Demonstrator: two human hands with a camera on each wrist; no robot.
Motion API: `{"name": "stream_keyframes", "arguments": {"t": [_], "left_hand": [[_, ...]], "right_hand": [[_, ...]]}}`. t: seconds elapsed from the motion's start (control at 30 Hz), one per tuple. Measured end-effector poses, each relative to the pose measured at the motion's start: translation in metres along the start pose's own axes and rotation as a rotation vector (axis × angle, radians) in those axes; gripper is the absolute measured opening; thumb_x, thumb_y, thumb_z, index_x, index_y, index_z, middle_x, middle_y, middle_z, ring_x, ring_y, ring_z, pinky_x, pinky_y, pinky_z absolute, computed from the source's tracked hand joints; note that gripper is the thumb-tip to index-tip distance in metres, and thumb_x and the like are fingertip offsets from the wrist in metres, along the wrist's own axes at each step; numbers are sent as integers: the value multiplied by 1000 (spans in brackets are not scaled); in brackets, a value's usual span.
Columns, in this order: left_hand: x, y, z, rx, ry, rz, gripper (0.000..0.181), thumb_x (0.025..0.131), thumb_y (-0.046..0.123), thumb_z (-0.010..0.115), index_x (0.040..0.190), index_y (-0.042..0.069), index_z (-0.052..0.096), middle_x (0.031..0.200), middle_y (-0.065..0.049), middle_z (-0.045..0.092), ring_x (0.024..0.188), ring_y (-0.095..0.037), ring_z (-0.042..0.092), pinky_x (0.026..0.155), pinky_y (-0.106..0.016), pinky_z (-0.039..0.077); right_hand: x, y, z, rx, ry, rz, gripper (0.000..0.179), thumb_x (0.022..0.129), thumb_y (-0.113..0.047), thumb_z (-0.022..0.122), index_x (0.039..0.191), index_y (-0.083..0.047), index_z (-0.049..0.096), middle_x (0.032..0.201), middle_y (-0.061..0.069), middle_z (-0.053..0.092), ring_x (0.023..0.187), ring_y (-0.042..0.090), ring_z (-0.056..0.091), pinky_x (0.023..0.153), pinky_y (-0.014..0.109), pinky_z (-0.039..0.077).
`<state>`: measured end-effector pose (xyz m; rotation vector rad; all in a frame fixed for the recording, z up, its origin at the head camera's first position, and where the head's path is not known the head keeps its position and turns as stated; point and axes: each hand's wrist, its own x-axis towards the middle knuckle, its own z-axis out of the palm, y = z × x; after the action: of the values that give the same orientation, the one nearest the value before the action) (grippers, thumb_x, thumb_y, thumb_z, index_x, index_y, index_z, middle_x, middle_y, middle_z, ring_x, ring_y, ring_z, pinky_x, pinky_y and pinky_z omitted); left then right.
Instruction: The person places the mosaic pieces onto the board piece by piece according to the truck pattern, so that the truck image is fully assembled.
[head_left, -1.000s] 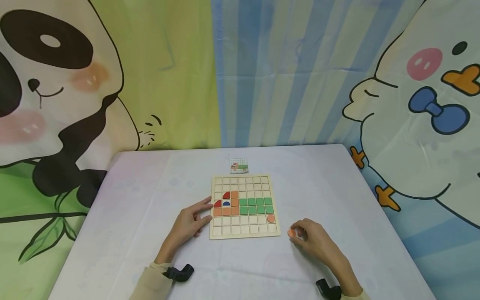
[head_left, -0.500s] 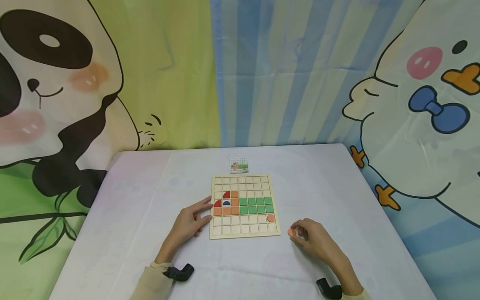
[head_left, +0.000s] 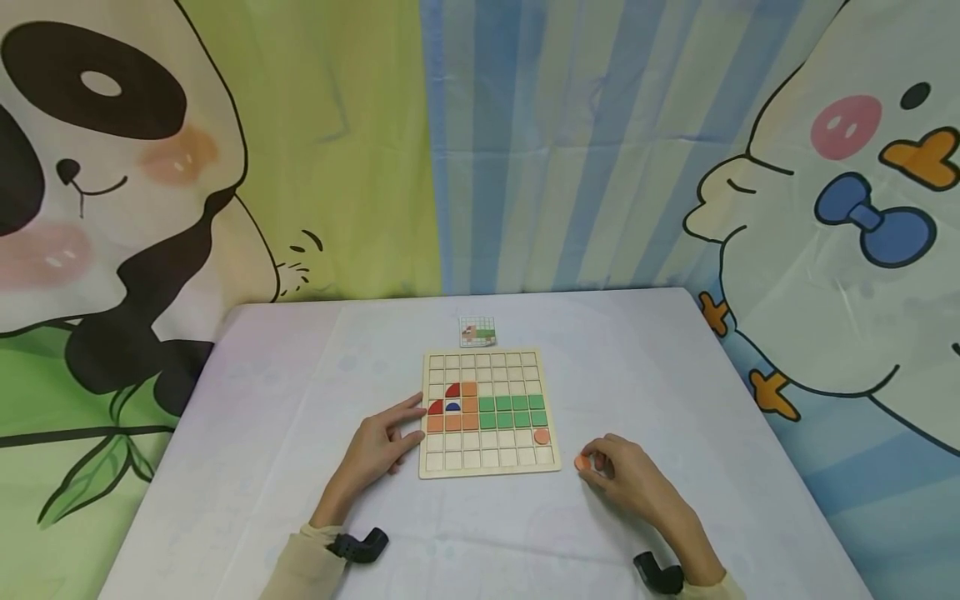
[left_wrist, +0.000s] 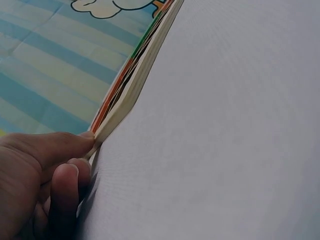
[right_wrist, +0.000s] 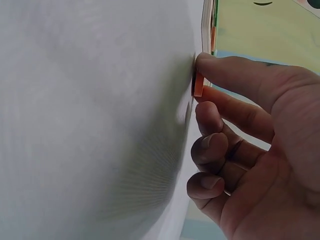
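A square wooden grid board (head_left: 480, 459) lies on the table, with coloured tiles filling some of its cells. My left hand (head_left: 377, 446) rests at its left edge, thumb and forefinger spread along the rim; in the left wrist view the thumb (left_wrist: 67, 146) touches the board's side. To the right of the board my right hand (head_left: 626, 477) pinches an orange round disc (head_left: 581, 462) between thumb and forefinger. In the right wrist view the disc (right_wrist: 199, 85) is seen edge-on, close over the white cloth, the other fingers curled beneath. Another orange disc (head_left: 542, 436) sits in a lower right cell.
Green square tiles (head_left: 512, 412), orange squares (head_left: 470, 406), red quarter-circles (head_left: 453, 390) and a blue half-circle (head_left: 453, 407) fill the board's middle rows. Behind the board lies a small picture card (head_left: 477, 332). A white cloth (head_left: 315, 367) covers the table, and printed curtains (head_left: 540, 150) hang behind it.
My right hand, still pinching the orange disc, has shifted very slightly away from me. The left hand and the board hold their places.
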<state>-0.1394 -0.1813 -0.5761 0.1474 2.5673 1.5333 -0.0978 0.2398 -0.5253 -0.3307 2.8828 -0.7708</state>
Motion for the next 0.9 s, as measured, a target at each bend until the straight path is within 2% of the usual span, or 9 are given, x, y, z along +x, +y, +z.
{"name": "stream_keyframes", "arguments": {"t": [0.33,0.47,0.7,0.9], "left_hand": [[-1,-1,0,-12,-1,-5,43,96,21,80,138,21,72,162,11,53,41,-16,53,41,-29,49],[-1,-1,1,-8,2,-12,42,96,20,80,138,22,72,161,14,54,42,-15,52,41,-29,49],[0,1,1,-3,-8,-12,43,97,22,80,139,21,71,162,12,53,42,-15,53,41,-29,50],[1,0,0,-4,-1,-4,43,96,21,80,139,22,72,162,11,54,42,-16,53,41,-29,49]], "right_hand": [[7,-7,-1,-25,13,-7,14,92,-23,84,100,-14,77,83,-8,59,75,7,50,64,20,42],[11,-11,1,-33,27,-45,14,92,-24,84,99,-15,76,83,-8,60,76,7,52,65,20,43],[18,-21,6,-21,28,-105,14,92,-22,84,100,-14,76,85,-9,59,77,8,52,67,20,44],[26,-32,13,-14,32,-196,12,92,-20,83,97,-15,73,84,-8,59,76,9,53,66,19,44]]}}
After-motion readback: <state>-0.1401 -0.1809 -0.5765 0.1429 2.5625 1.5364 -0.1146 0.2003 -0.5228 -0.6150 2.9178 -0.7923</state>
